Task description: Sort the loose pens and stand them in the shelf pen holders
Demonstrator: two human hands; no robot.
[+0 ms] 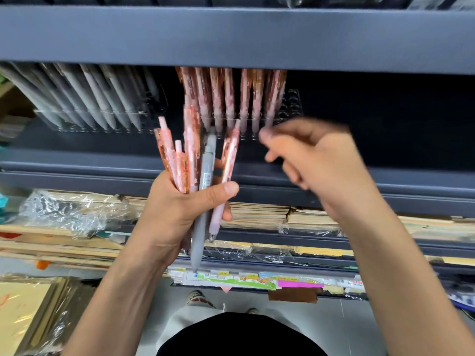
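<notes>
Where the left hand (180, 211) clenches, frame centre: pens (191, 150), slim cylinders, glossy pink marbled with coppery clips, one matte grey; long axes near upright, fanned, tips down. Right hand (311, 163), blurred, fingers loosely curled, seemingly grasping nothing, just below the clear perforated plastic holder (293, 104), upper centre.

Right hand (316, 160) below the upper shelf rail (231, 39) is motion-blurred; that rail hides tops of racked pink pens (230, 98).
</notes>
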